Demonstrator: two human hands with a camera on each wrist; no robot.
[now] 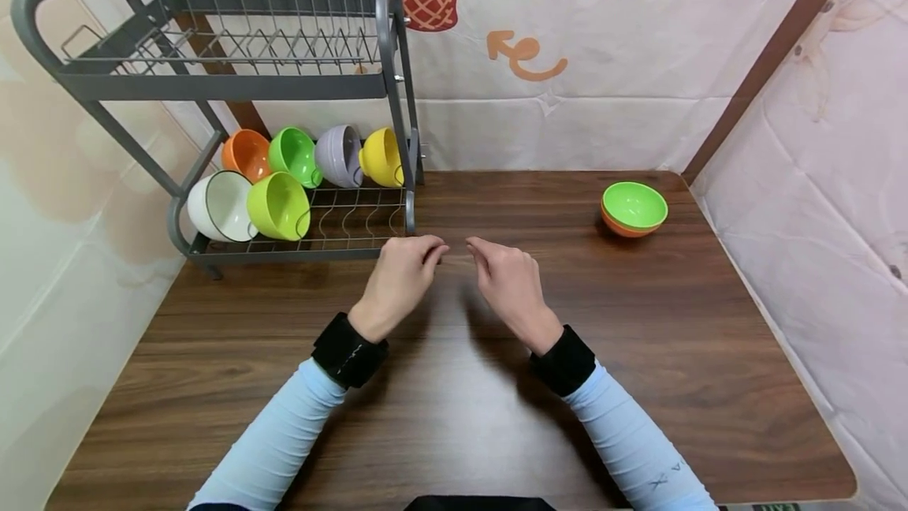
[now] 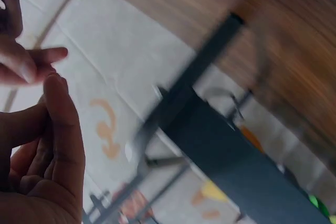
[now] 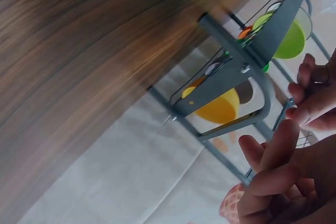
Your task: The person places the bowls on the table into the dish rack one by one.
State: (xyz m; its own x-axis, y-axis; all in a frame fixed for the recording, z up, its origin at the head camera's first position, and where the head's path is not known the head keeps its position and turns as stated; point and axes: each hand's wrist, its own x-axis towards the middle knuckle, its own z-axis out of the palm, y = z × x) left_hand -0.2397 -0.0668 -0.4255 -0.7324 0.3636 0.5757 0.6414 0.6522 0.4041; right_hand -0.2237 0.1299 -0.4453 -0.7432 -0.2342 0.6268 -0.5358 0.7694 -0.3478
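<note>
Both hands hover just above the wooden table [image 1: 454, 424], close together near its middle. My left hand [image 1: 406, 268] has loosely curled fingers and holds nothing; it is a little in front of the front right corner of the grey dish rack [image 1: 234, 87]. My right hand [image 1: 505, 274] is beside it, fingers also loosely curled and empty. Their fingertips nearly meet. In the left wrist view the left hand [image 2: 44, 140] is bare, with the rack's post [image 2: 202, 74] behind it. The right wrist view shows the right hand [image 3: 286, 179] empty.
The rack's lower shelf holds several bowls on edge: white [image 1: 216, 206], lime [image 1: 278, 206], orange [image 1: 246, 154], green [image 1: 293, 154], grey [image 1: 339, 154], yellow [image 1: 381, 156]. A green bowl stacked in an orange one [image 1: 634, 209] stands at the far right. Walls close in left, back and right.
</note>
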